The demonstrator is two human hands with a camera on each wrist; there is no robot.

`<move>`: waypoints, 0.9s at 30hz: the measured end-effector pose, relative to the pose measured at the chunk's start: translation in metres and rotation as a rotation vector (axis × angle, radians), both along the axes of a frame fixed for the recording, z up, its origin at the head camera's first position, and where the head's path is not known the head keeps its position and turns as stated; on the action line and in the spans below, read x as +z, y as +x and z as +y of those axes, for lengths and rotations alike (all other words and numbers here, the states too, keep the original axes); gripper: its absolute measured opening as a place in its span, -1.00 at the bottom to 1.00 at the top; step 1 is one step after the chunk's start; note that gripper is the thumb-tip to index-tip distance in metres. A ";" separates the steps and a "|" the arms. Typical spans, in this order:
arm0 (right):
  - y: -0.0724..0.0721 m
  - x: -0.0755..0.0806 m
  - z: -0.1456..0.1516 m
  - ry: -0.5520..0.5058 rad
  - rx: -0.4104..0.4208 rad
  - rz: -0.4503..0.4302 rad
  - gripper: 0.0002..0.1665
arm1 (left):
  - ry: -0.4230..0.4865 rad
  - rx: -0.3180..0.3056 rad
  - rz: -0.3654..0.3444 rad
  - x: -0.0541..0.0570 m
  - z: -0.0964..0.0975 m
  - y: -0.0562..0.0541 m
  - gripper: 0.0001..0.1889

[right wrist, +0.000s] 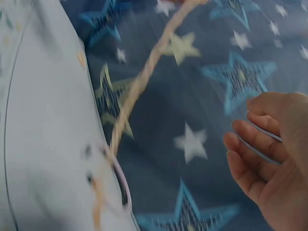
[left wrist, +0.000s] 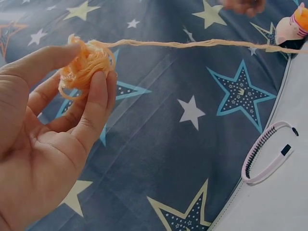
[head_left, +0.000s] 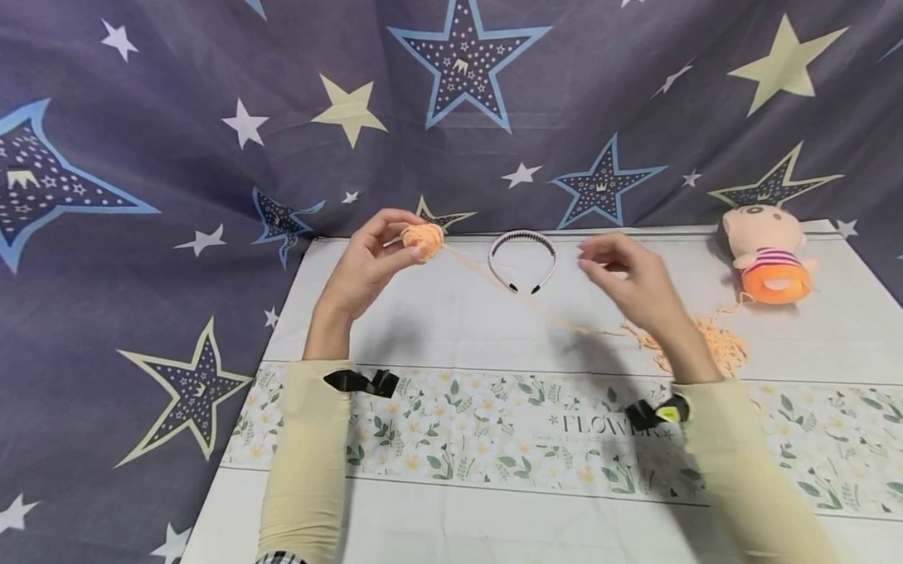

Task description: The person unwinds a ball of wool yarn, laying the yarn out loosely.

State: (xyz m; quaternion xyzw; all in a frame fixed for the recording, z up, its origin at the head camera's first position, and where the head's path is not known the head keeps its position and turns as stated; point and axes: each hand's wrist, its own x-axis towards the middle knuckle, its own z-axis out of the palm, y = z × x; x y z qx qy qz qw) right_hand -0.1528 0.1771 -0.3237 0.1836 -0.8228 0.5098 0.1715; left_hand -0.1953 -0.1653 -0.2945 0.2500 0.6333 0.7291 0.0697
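Observation:
My left hand (head_left: pixel 365 268) pinches a small ball of orange yarn (head_left: pixel 423 241) between thumb and fingertips, raised above the far left of the table. In the left wrist view the ball (left wrist: pixel 89 67) shows loose loops at its edges. A yarn strand (left wrist: pixel 178 44) runs from it to the right, drooping down to a loose yarn heap (head_left: pixel 723 347) partly hidden behind the right forearm. My right hand (head_left: pixel 630 276) hovers in the air with loosely bent fingers, holding nothing. In the right wrist view the strand (right wrist: pixel 144 77) passes apart from the right hand (right wrist: pixel 274 149).
A pale headband (head_left: pixel 523 234) with dark teeth lies at the table's back, between the hands. At the back right lies a plush toy (head_left: pixel 772 254) in a striped top, close to a yarn tail. A star-patterned curtain (head_left: pixel 455 166) hangs behind the white table (head_left: pixel 430 523).

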 end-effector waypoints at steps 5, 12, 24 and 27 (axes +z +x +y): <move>-0.015 -0.003 -0.048 0.037 0.133 0.022 -0.71 | -0.014 -0.033 -0.028 0.000 0.005 0.002 -0.59; -0.019 -0.004 -0.096 0.001 0.243 -0.014 -0.76 | -0.073 -0.043 -0.045 -0.003 0.010 0.004 -0.59; -0.015 0.005 -0.085 -0.176 0.172 0.022 -0.89 | -0.086 0.003 -0.035 -0.006 0.002 0.003 -0.60; -0.008 0.015 -0.071 -0.211 0.119 0.024 -0.89 | -0.081 0.008 -0.027 -0.007 -0.001 0.002 -0.63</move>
